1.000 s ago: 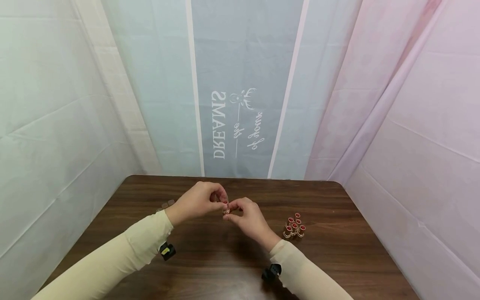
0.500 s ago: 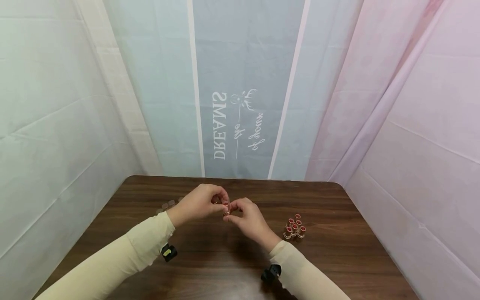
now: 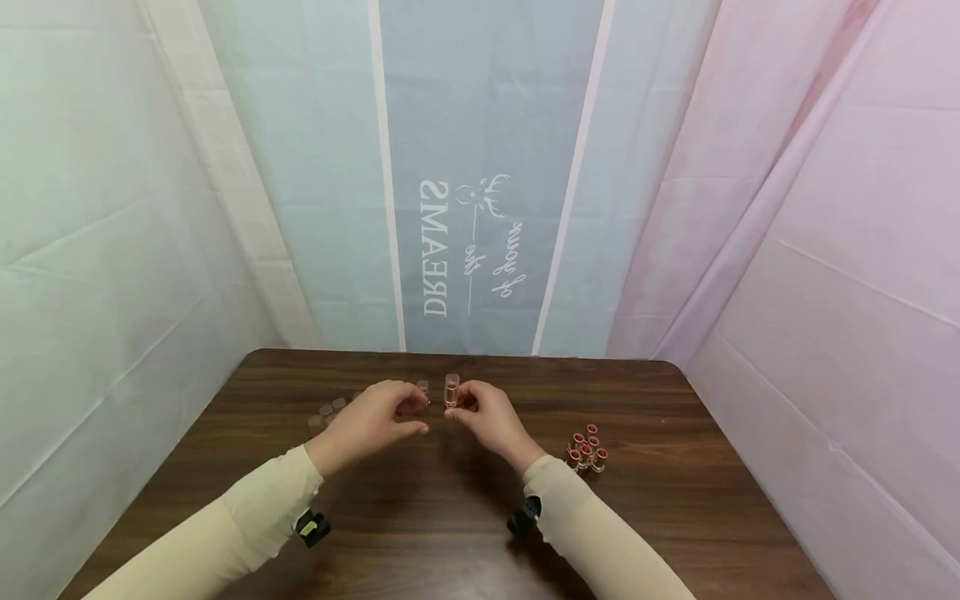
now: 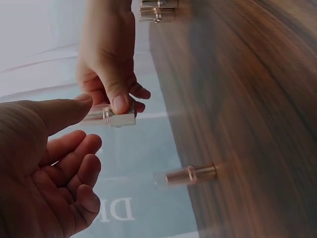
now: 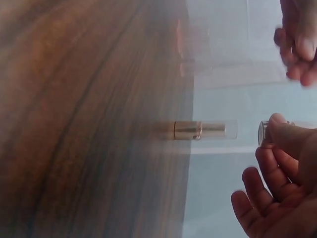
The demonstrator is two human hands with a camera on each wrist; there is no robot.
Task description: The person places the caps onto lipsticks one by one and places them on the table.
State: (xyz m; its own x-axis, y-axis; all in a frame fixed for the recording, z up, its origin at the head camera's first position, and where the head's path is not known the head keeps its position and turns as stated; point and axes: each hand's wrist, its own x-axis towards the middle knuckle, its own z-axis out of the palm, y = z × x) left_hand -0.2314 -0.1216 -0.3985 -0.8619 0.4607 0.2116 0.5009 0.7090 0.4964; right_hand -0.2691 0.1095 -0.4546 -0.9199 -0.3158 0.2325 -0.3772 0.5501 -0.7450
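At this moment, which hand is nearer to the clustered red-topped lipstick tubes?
Right. The right hand is left of the red-topped lipstick tubes; the left hand lies farther left.

Held tube [image 3: 452,394] gold; clustered tubes [image 3: 586,452] red-topped; table [image 3: 675,508] dark brown, grained; sleeves [image 3: 247,517] cream; backdrop [image 3: 487,92] blue-grey, white-striped.

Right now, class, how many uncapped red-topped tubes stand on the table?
6, bunched right of the right hand: one back tube, two middle tubes, three front tubes. Others may be hidden among them.
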